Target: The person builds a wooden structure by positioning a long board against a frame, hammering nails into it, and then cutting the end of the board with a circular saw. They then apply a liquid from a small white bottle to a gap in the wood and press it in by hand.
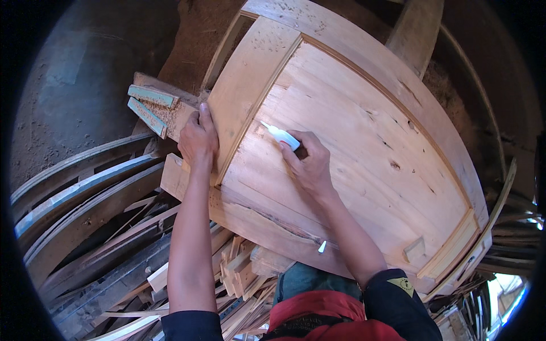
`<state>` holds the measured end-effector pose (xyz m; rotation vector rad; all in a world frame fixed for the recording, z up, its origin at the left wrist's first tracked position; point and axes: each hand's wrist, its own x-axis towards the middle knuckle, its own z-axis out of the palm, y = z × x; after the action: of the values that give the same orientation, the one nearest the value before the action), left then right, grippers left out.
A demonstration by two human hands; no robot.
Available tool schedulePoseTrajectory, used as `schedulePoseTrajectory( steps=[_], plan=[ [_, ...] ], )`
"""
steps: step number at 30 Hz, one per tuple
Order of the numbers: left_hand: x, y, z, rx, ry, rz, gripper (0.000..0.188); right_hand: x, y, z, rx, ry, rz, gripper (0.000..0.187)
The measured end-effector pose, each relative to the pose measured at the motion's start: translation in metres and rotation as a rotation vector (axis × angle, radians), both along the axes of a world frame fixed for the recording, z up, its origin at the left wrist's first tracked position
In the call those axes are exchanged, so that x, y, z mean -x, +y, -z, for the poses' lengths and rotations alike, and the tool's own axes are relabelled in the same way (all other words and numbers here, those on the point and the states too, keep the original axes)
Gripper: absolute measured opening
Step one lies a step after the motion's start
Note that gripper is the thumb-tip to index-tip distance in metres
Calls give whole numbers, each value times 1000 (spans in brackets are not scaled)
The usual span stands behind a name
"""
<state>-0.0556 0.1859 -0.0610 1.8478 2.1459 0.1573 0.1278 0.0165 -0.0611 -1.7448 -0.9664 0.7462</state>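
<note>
A framed wooden panel point(341, 131), pale and knotted, lies flat before me like a door. In my right hand point(310, 162) is a small white glue bottle point(282, 137), tilted so its thin nozzle points left at the panel near the inner frame edge. Whether anything flows from the tip cannot be made out. My left hand point(199, 136) rests on the left outer edge of the frame, fingers curled over its side. A small white cap point(322, 246) lies on the near rail of the frame, beside my right forearm.
A small wood block point(414, 249) sits on the panel's near right part. Two green-edged wood wedges point(149, 108) lie among sawdust on a support at the left. Stacked curved boards point(85, 187) and loose offcuts point(239, 267) fill the lower left. A plank point(418, 34) juts out beyond the far edge.
</note>
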Motion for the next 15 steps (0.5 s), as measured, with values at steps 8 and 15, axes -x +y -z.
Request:
schedulePoseTrajectory(
  steps=[8, 15],
  plan=[
    [1, 2, -2, 36, 25, 7, 68, 11, 29, -5, 123, -10, 59, 24],
    [-2, 3, -2, 48, 36, 12, 68, 8, 35, -7, 168, 62, 56, 25]
  ],
)
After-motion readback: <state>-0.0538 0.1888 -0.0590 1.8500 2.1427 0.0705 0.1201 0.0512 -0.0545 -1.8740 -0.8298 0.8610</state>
